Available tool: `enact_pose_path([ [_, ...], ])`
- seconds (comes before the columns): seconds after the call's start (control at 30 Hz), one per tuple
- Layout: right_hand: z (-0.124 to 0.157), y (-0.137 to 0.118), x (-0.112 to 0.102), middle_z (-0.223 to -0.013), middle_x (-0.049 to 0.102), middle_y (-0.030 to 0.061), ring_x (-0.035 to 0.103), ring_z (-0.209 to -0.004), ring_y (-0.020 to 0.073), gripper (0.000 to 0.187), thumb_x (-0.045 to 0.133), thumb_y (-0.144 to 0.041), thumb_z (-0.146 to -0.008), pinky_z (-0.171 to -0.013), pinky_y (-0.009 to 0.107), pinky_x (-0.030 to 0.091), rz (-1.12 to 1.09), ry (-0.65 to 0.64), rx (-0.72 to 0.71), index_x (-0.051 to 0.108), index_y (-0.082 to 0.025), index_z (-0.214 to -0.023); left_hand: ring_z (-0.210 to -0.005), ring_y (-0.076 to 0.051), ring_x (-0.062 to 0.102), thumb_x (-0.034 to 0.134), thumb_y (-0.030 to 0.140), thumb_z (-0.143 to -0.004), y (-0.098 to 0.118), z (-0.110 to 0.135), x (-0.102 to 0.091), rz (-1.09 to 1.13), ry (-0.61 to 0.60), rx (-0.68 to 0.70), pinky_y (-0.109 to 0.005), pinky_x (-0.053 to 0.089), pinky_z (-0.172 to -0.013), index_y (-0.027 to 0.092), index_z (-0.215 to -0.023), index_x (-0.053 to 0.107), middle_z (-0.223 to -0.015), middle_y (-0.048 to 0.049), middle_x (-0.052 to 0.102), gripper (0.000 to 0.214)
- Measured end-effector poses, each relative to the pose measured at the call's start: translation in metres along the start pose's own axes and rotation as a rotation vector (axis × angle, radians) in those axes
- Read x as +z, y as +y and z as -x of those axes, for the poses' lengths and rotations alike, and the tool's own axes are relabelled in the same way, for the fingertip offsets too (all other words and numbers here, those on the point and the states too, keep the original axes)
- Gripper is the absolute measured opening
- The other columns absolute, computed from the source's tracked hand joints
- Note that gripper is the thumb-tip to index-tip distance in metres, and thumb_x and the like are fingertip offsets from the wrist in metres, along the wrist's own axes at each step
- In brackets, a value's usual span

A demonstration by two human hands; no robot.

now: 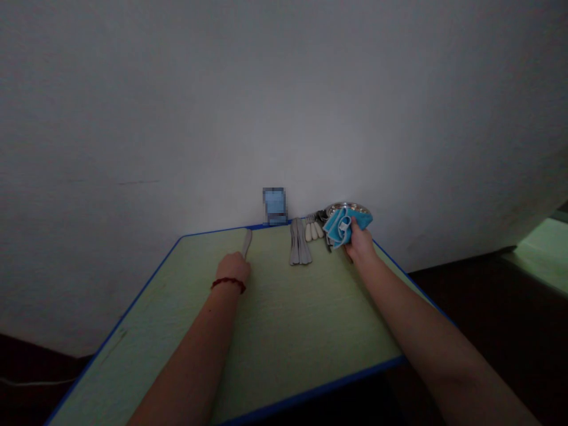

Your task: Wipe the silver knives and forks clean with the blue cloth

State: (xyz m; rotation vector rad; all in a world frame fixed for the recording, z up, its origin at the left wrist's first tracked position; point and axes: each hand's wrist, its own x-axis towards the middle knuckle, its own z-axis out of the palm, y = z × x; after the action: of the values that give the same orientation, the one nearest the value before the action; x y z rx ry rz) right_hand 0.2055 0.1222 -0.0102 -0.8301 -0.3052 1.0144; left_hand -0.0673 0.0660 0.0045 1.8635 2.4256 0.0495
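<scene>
My left hand (pixel 234 269) rests closed on the pale green table (pixel 275 331), its fingers round the handle of a metal knife (pixel 247 241) that points toward the wall. A red thread bracelet sits on that wrist. My right hand (pixel 360 244) is closed on a crumpled blue cloth (pixel 344 225), held just in front of a steel bowl (pixel 348 208) at the table's far right corner. Between the hands lie a few metal utensils (pixel 300 242) side by side, and white-handled cutlery (pixel 313 229) beside the bowl.
The table has a blue edge (pixel 310 390) and stands against a plain white wall (pixel 266 106). A small blue blurred object (pixel 274 205) stands at the wall behind the cutlery. A dark floor lies to the right, with a pale green surface (pixel 544 251) at the far right.
</scene>
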Motion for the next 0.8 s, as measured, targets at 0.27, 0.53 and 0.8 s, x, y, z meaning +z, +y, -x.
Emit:
enact_pose_path([
  [0.27, 0.005, 0.003, 0.002, -0.06, 0.062, -0.0026, 0.059, -0.054, 0.0103, 0.008, 0.056, -0.02, -0.068, -0.056, 0.028, 0.051, 0.0, -0.012, 0.013, 0.055, -0.014, -0.072, -0.087, -0.025, 0.058, 0.033, 0.017, -0.075, 0.004, 0.008, 0.008, -0.047, -0.041, -0.043, -0.029, 0.044, -0.068, 0.008, -0.092, 0.061, -0.093, -0.02, 0.062, 0.034],
  [0.53, 0.004, 0.005, 0.002, -0.06, 0.062, -0.002, 0.059, -0.055, 0.0105, 0.009, 0.055, -0.021, -0.068, -0.056, 0.028, 0.051, 0.02, -0.022, 0.015, 0.055, -0.014, -0.072, -0.087, -0.025, 0.058, 0.03, 0.009, -0.074, 0.01, 0.009, 0.008, -0.073, -0.013, -0.044, -0.031, 0.045, -0.069, 0.007, -0.094, 0.061, -0.097, -0.0205, 0.061, 0.037],
  [0.8, 0.009, 0.003, 0.003, -0.062, 0.062, -0.0019, 0.059, -0.055, 0.0101, 0.01, 0.055, -0.022, -0.069, -0.056, 0.026, 0.051, 0.044, -0.042, 0.012, 0.055, -0.014, -0.075, -0.088, -0.025, 0.058, 0.032, 0.011, -0.074, 0.01, 0.006, 0.006, -0.052, -0.009, -0.069, -0.031, 0.045, -0.069, 0.008, -0.097, 0.059, -0.095, -0.0209, 0.061, 0.035],
])
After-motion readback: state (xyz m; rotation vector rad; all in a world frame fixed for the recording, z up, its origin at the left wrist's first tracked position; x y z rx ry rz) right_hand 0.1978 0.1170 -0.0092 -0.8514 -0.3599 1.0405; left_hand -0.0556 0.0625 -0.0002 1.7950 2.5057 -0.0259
